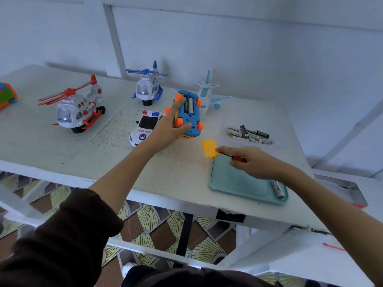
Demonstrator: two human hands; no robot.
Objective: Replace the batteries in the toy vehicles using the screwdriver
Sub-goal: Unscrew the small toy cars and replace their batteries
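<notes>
The left hand [165, 127] rests with straight fingers on the upturned blue toy car [189, 114], batteries showing in its open bay. At four o'clock, the right hand [255, 162] grips the screwdriver [234, 157], perhaps touching the yellow cover [209, 148]. "POLICE" marks the white car [145, 127]; the loose batteries' [248, 134] labels blur.

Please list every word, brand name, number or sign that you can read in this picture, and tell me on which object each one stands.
"POLICE": on the hood of the white police car, above a blue shield badge.
"Heybright" (roughly; small and tilted): on the single battery in the teal tray.
The same brand, seemingly, on the loose batteries; too small to confirm.
Markings on the red helicopter: too blurred.
</notes>
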